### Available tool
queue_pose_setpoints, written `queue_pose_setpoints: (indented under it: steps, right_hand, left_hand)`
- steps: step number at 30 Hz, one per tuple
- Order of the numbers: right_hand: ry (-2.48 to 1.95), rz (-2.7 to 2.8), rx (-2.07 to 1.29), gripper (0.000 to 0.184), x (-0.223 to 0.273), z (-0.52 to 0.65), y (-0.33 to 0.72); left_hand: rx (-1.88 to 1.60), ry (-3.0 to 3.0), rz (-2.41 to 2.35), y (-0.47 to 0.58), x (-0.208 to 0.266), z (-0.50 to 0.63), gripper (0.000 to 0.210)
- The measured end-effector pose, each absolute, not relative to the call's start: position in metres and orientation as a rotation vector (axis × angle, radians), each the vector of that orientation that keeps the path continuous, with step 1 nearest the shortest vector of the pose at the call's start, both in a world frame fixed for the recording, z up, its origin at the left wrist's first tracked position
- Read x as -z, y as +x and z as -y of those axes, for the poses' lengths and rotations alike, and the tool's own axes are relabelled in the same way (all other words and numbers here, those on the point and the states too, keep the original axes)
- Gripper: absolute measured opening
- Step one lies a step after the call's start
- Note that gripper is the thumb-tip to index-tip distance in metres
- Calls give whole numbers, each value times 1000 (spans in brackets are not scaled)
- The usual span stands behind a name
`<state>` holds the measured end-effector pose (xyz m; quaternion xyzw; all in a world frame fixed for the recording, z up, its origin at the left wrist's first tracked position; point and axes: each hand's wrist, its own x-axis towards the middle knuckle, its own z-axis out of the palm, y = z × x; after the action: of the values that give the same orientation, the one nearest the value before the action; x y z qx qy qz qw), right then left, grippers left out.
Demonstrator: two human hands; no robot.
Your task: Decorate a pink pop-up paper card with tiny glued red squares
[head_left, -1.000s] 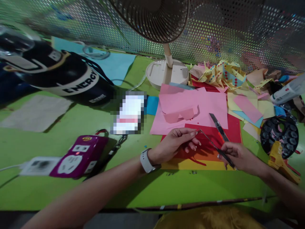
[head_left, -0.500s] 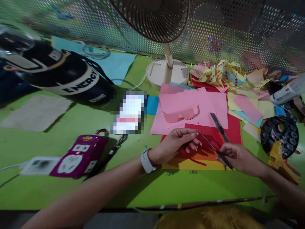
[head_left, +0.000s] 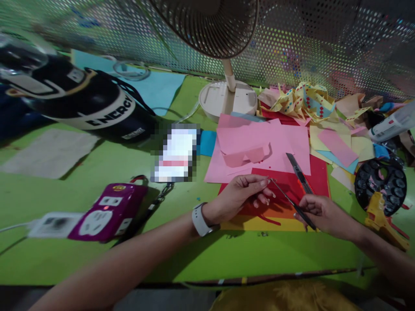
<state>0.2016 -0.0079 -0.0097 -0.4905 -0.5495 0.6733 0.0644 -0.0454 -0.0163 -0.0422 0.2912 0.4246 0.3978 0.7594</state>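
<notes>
Upper left: glossy black helmet (head_left: 81, 101) lettered "ENERGY". Lower left: purple power strip (head_left: 106, 211) on bare green desk (head_left: 181, 255). Centre: left hand (head_left: 240, 196) pinches the tip of a thin dark strip (head_left: 287, 198); right hand (head_left: 320, 214) is closed on its other end, above red paper (head_left: 316, 175).

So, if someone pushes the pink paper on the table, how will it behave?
The pink paper looks thin and flat, so it is probably light and floppy and would likely slide over the red paper under it. One folded flap stands up, so it seems to crease easily. The fan stands close, so wind might lift it.
</notes>
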Motion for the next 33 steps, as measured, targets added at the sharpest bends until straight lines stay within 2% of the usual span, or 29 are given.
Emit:
queue_pose_setpoints:
  steps: [26,33]
  right_hand:
    - [-1470,1624,-1998,44,9,7,204]
    - [-1469,1642,-2008,44,5,8,202]
  left_hand:
    - [-902,594,-915,-45,37,17,21]
    - [-884,573,-906,-46,37,17,15]
